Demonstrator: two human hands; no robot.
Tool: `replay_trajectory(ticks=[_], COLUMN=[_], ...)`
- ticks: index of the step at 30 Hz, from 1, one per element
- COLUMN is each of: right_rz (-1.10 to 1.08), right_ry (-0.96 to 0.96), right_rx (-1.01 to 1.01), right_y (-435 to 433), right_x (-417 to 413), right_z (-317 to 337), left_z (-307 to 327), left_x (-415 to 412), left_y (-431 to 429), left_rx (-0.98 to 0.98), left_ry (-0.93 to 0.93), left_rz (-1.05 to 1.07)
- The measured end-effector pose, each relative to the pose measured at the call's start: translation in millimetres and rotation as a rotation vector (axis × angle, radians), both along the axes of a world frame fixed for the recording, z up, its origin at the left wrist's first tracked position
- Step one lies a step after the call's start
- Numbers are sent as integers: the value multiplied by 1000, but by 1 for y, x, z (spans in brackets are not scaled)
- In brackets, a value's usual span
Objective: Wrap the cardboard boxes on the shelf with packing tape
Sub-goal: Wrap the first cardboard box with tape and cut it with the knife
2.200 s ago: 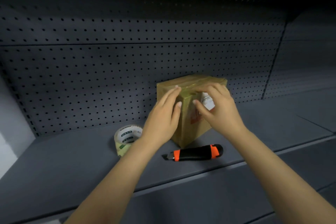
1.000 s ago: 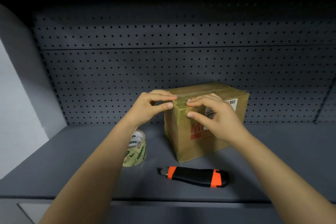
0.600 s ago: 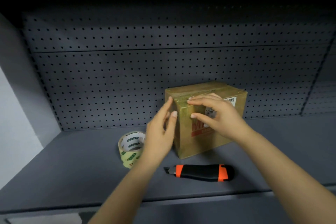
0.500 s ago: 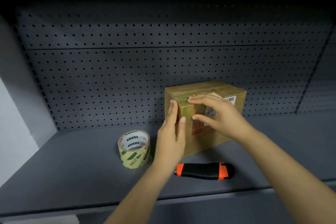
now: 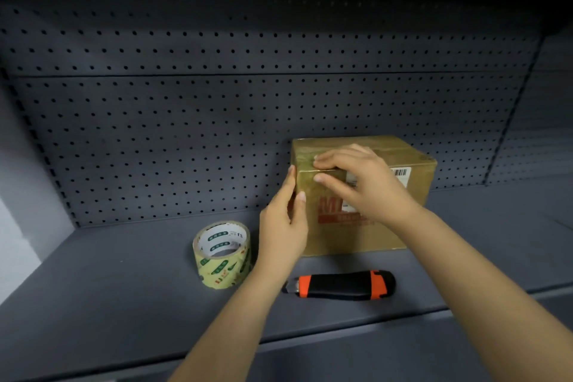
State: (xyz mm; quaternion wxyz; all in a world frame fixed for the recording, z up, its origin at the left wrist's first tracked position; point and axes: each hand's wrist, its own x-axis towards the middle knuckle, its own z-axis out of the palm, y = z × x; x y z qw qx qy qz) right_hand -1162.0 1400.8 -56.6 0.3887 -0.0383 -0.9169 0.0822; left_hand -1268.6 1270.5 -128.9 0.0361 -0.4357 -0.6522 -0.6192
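A brown cardboard box [image 5: 400, 208] with red print and a barcode label stands on the grey shelf [image 5: 117, 282], glossy tape across its top and near corner. My left hand [image 5: 283, 220] lies flat against the box's left front corner, fingers straight. My right hand [image 5: 362, 183] presses straight fingers over the top front edge, thumb on the front face. A roll of clear packing tape [image 5: 222, 253] with green print stands left of my left hand. An orange and black utility knife [image 5: 341, 285] lies in front of the box.
A dark pegboard wall [image 5: 217, 108] closes the back of the shelf just behind the box. A pale side wall [image 5: 18, 195] bounds the left. The shelf's front lip [image 5: 403, 319] runs below the knife.
My left hand has slid down the box's left corner and now lies flat against it. My right hand stays pressed on the top front edge. The view has shifted slightly.
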Motion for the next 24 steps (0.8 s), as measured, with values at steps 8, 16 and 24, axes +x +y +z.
replay_trajectory(ticks=[8, 16, 24], right_rz=[55, 187, 261], right_ry=[90, 144, 200], right_rx=[-19, -26, -65], right_y=[16, 39, 45], right_x=[-14, -17, -21], right_z=[-5, -9, -9], left_z=[-3, -3, -6], left_x=[6, 16, 23], left_y=[21, 29, 30], left_rx=[155, 246, 218], left_ry=[-99, -112, -37], left_rz=[74, 199, 385])
